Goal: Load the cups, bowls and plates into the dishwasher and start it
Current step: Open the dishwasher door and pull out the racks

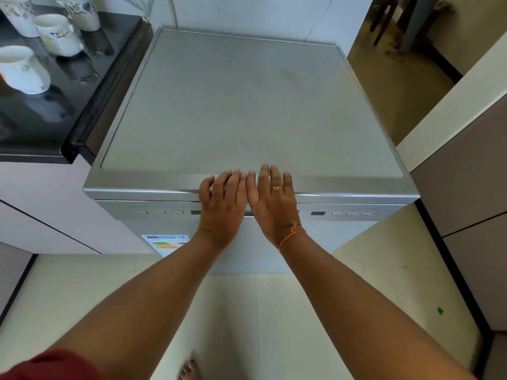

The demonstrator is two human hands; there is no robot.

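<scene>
A silver freestanding dishwasher [247, 105] stands in front of me with its door shut and its flat top bare. My left hand [220, 204] and my right hand [271, 198] lie side by side, palms down, over the front top edge, above the control panel [162, 213]. The fingers are flat and hold nothing. Several white patterned cups [59, 34] stand on the black countertop [41, 124] at the upper left. No bowls or plates are in view.
A cabinet wall [466, 174] rises close on the right. Pale tiled floor [247, 311] runs under me, with my bare foot at the bottom. A doorway at the upper right opens to a room with chair legs [384, 20].
</scene>
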